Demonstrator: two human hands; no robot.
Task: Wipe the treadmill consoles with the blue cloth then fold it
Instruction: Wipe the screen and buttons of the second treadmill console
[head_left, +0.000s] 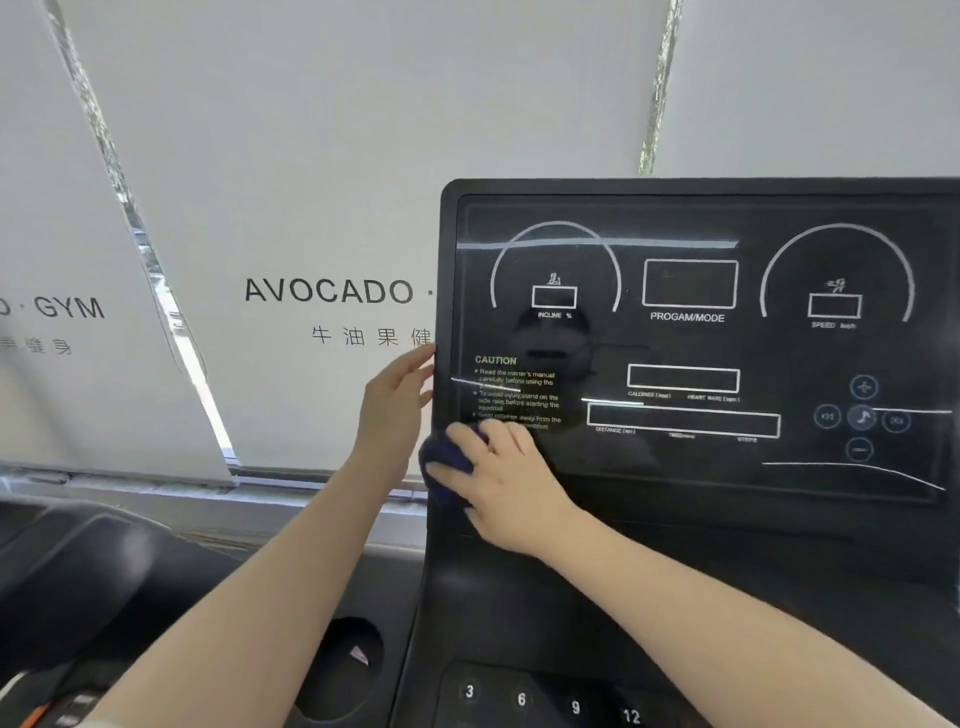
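Head camera looks forward, close to the treadmill console (696, 338).

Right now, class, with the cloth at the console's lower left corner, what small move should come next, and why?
Probably sweep the right hand and blue cloth rightward across the console: the left hand steadies its left edge, and the panel to the right lies uncovered.
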